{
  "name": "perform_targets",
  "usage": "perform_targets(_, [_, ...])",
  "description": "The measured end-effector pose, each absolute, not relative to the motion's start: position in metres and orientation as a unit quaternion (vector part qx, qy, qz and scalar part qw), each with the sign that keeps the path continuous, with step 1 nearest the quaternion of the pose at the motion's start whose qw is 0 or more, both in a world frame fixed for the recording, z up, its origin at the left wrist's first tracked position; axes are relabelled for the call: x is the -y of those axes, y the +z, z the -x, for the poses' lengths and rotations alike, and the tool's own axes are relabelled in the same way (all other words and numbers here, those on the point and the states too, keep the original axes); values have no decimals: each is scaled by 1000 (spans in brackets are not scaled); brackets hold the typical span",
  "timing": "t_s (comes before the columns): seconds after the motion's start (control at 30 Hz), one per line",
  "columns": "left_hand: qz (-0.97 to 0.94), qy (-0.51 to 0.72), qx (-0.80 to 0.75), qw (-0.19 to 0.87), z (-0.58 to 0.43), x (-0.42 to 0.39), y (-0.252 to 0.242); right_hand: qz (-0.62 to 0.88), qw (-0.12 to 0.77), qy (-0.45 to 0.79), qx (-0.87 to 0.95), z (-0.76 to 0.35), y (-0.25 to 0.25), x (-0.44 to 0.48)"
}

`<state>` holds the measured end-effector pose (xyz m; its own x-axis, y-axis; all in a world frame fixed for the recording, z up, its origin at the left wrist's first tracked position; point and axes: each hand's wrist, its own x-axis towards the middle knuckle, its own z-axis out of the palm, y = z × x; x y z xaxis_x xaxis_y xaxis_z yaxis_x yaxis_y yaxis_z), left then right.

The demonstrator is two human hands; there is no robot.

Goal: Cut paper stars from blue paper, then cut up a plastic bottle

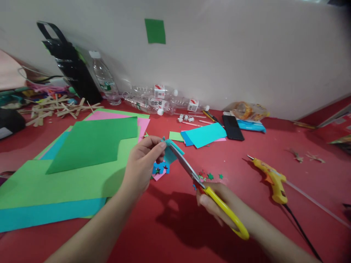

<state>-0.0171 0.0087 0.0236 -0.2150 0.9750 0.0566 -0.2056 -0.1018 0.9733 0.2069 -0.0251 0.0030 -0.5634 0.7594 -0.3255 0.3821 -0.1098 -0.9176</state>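
My left hand [144, 160] pinches a small piece of blue-teal paper [172, 156] between thumb and fingers, raised over the table. In my right hand [219, 204] is a pair of scissors [223, 208] with yellow handles, its blades reaching up and left to the paper's edge. Beneath the hands lie blue paper scraps with star-shaped holes [161, 168] and a pink scrap. Small cut stars [210, 176] in green, red and other colours lie near the scissors. Sheets of green paper [95, 140], with pink and blue ones, are stacked left of my left hand.
A yellow glue gun [270, 177] with a cord rests on the red table [246, 233] at the right. Behind are paper strips [208, 134], a black phone [233, 126], clear bottles [149, 104], a black flask [75, 71] and wooden sticks [59, 109].
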Motion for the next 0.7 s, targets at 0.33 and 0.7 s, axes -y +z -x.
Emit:
perform_targets(0.33, [-406, 609, -472, 491, 16, -8, 24, 423, 144, 572, 687, -207, 6, 25])
perform_targets(0.7, [-427, 604, -474, 477, 16, -9, 21, 414, 142, 582, 685, -208, 9, 23])
